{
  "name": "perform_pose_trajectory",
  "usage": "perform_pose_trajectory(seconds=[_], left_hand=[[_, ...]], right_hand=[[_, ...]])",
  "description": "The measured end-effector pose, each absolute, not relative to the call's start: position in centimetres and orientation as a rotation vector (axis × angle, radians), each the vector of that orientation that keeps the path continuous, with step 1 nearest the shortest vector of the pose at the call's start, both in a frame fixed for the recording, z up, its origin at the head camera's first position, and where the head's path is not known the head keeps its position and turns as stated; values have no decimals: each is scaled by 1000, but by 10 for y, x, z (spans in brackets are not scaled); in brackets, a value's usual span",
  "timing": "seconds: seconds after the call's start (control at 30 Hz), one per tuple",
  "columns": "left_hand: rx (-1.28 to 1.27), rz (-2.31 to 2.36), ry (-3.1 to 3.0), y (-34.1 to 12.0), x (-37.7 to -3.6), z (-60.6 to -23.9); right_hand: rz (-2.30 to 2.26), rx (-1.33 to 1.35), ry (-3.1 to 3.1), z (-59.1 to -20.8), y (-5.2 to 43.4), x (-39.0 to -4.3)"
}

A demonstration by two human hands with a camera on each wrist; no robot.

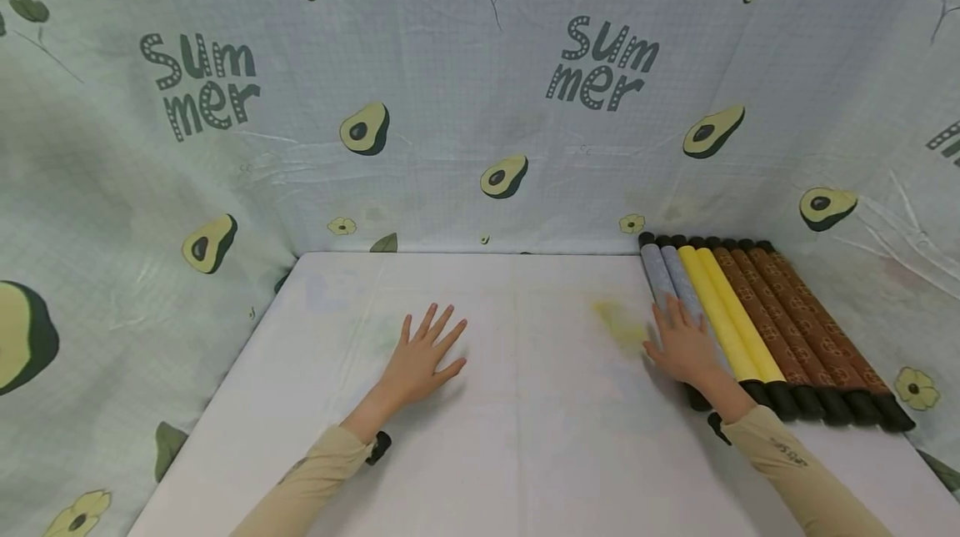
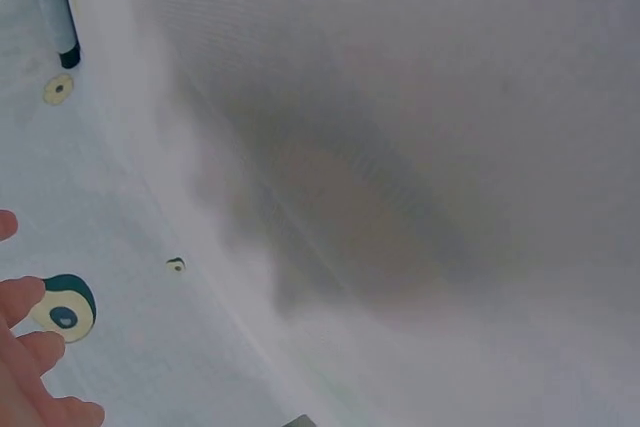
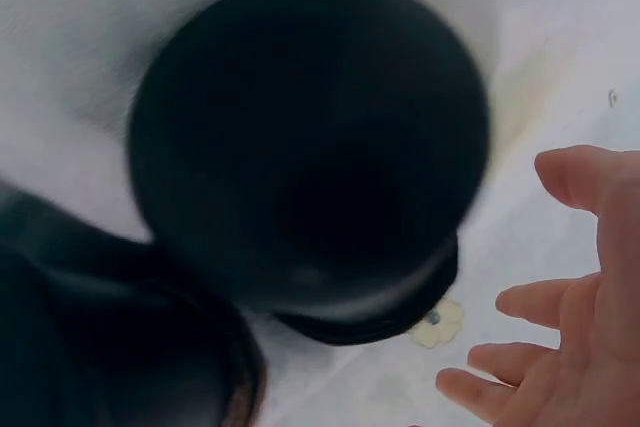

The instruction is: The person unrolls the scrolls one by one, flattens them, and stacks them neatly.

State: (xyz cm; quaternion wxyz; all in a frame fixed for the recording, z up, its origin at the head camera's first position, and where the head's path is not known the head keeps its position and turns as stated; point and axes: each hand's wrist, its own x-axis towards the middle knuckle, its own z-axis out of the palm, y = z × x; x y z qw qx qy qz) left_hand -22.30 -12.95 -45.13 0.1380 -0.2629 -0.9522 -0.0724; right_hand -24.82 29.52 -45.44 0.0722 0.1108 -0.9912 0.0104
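My left hand (image 1: 423, 363) is held over the left-middle of the white table with its fingers spread and nothing in it. My right hand (image 1: 686, 349), fingers also spread, is over the two grey rolls (image 1: 657, 274) at the left end of a row; whether it touches them I cannot tell. Beside these lie two yellow rolls (image 1: 722, 312) and three brown patterned rolls (image 1: 787, 320), all with black end caps (image 1: 804, 402). In the right wrist view a black round cap (image 3: 310, 147) looms large, with my fingers (image 3: 535, 302) apart from it.
The white tabletop (image 1: 517, 454) has faint coloured stains, including a yellow one (image 1: 621, 324). A pale cloth (image 1: 435, 45) printed with avocados and lettering hangs behind and at both sides of the table. The row of rolls runs along the table's right edge.
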Motion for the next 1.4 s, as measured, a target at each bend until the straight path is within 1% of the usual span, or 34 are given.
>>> perform_pose_trajectory(seconds=[0.53, 0.93, 1.4], left_hand=[[-782, -172, -2732, -131, -212, -448], [-791, -170, -2705, -130, -210, -448], [-799, -175, -2677, -128, -210, -448]], right_hand=[[-4, 227, -3017, -467, 318, -252], [12, 80, -3043, -469, 319, -248], [-43, 37, -3013, -470, 314, -249]])
